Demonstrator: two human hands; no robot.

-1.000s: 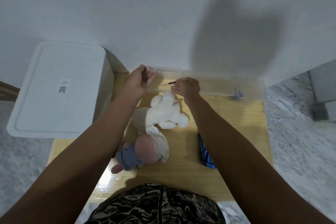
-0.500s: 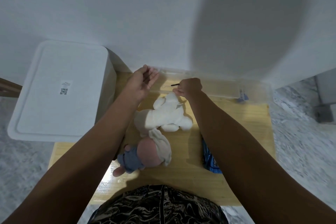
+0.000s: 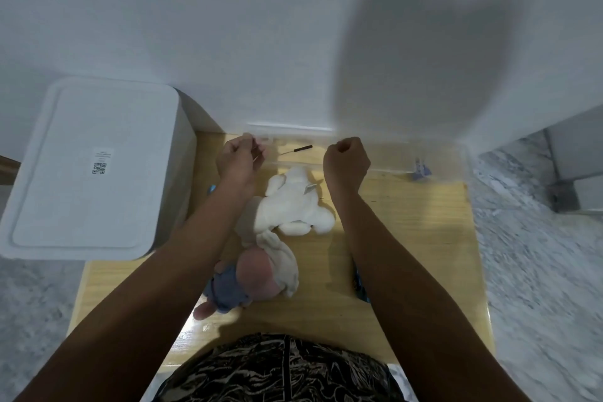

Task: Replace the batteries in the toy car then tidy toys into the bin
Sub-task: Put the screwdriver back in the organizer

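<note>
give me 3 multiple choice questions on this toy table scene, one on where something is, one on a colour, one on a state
1. Where does the small screwdriver lie?
A. in the clear bin by the wall
B. on the white box lid
C. on the floor

2. What colour is the plush toy between the forearms?
A. green
B. white
C. black

3. How is the right hand?
A. flat on the table
B. curled in a fist, nothing seen in it
C. gripping the doll

Key: 1 A, it rests inside the clear bin; 2 B, its body is plainly white; 3 B, the fingers are curled and the screwdriver lies apart from them.
</note>
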